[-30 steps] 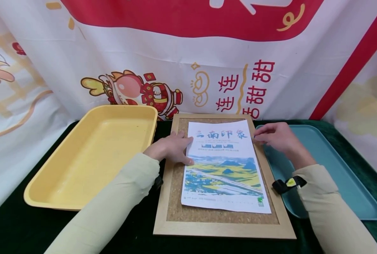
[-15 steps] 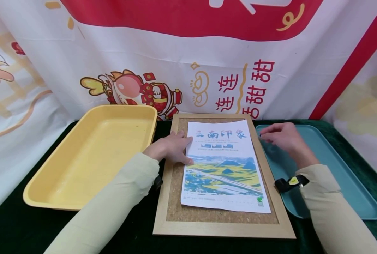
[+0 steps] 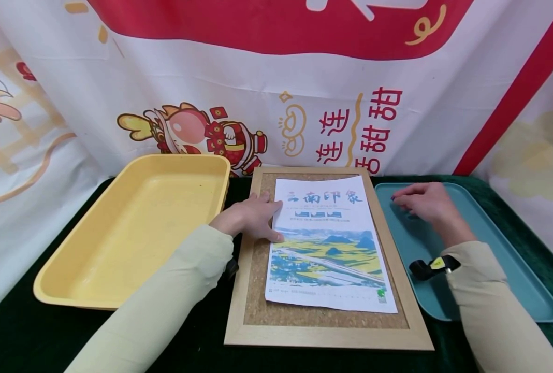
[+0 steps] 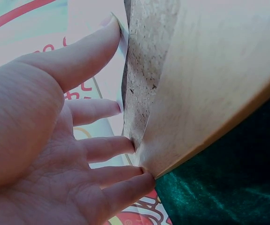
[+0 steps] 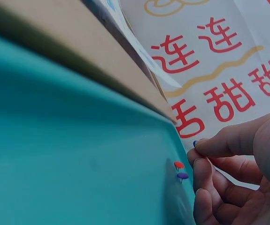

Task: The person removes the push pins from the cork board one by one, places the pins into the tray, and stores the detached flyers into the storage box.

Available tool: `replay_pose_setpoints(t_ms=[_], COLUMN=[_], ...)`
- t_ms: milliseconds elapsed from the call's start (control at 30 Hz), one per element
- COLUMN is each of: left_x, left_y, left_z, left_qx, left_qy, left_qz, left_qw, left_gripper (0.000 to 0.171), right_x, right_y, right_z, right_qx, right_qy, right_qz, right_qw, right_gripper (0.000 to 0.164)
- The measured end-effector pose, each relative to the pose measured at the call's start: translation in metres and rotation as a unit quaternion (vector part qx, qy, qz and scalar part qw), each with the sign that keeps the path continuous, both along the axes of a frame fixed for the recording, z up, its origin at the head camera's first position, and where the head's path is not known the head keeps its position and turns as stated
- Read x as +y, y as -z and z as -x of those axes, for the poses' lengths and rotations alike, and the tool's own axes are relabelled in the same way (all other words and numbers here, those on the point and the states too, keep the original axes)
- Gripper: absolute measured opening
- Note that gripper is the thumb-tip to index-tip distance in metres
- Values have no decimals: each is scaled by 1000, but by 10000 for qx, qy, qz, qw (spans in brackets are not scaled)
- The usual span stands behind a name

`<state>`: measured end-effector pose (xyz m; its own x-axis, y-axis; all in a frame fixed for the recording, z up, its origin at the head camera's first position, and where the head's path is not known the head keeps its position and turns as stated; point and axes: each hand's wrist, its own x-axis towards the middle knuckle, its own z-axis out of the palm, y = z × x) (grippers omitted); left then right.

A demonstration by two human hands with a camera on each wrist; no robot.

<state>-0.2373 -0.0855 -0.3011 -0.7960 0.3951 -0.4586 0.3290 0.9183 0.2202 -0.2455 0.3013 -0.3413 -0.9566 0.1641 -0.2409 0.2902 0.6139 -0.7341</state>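
A printed landscape sheet [image 3: 328, 248] lies on a cork board [image 3: 332, 316] with a pale wooden frame. My left hand [image 3: 254, 217] rests at the board's left side, thumb and index fingertips at the sheet's edge. The other fingers reach over the cork and frame, fairly straight, in the left wrist view. Over the blue tray [image 3: 500, 269], my right hand [image 3: 423, 201] pinches a small blue thumbtack [image 5: 195, 143], mostly hidden by the thumb and finger. A red thumbtack [image 5: 179, 165] and a purple thumbtack [image 5: 182, 176] lie in the tray below that hand. A green spot [image 3: 381, 293] shows at the sheet's lower right corner.
On the left stands a deep yellow tray [image 3: 136, 233], close beside the board. A dark green cloth [image 3: 188, 342] covers the table. Behind everything hangs a white and red printed curtain [image 3: 258, 77], right at the table's back edge.
My right hand has moved right, from beside the board's frame to over the blue tray, still pinching the thumbtack. The left hand and the sheet have stayed put.
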Motion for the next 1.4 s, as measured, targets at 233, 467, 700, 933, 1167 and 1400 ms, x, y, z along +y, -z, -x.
replay_pose_setpoints(t_ms=[233, 467, 700, 933, 1167, 1400], left_x=[-1, -1, -2, -1, 0, -2], left_y=[1, 1, 0, 1, 0, 1], left_z=[1, 2, 1, 2, 2, 1], left_qx=[-36, -18, -29, -51, -55, -63], left_qy=[-19, 0, -17, -2, -3, -17], left_qz=[-19, -29, -28, -46, -5, -47], left_qw=[10000, 10000, 10000, 10000, 10000, 10000], left_gripper=[92, 92, 92, 92, 93, 92], right_x=[6, 11, 13, 15, 16, 18], right_y=[5, 9, 9, 10, 10, 10], right_z=[2, 4, 4, 3, 2, 2], right_qx=[-46, -66, -115, -253, -328, -325], right_qy=[205, 405, 549, 526, 488, 356], right_qz=[-65, -33, -96, -283, -377, -424], right_qw=[9998, 9992, 9984, 9979, 9976, 9979], right_gripper=[42, 42, 42, 42, 42, 42])
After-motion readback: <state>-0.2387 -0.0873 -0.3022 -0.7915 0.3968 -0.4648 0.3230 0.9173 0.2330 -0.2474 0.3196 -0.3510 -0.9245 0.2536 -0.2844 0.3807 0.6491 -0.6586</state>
